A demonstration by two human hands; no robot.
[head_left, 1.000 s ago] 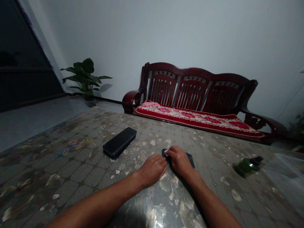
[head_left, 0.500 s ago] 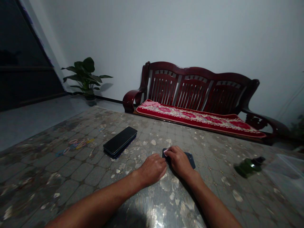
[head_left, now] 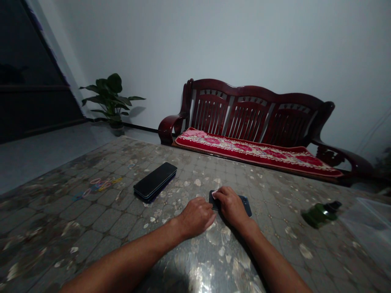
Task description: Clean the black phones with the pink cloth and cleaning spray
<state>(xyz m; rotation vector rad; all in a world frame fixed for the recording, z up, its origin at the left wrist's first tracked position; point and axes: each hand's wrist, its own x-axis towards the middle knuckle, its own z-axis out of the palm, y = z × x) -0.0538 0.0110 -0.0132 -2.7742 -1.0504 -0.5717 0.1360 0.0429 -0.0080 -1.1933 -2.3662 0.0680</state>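
Observation:
A dark smartphone [head_left: 245,205] lies flat on the patterned table, mostly covered by my right hand [head_left: 231,205]. Between the bent fingers of that hand and the phone's left end shows a small pale pink-white wiping piece [head_left: 214,195]; whether it is cloth or paper I cannot tell. My left hand [head_left: 197,215] is closed, its curled fingertips at the phone's near left edge. To the left of both hands rests a stack of black phones [head_left: 155,181], its top one screen up.
Several coloured rubber bands [head_left: 99,185] are scattered at the left. A green bottle with a black top [head_left: 319,214] lies at the right, beside a clear plastic box [head_left: 366,219]. Past the table [head_left: 195,171] stand a wooden bench [head_left: 244,110] and a potted plant [head_left: 111,97].
My right hand and the pale piece have shifted very slightly to the right over the phone. Otherwise the hands and objects keep their places.

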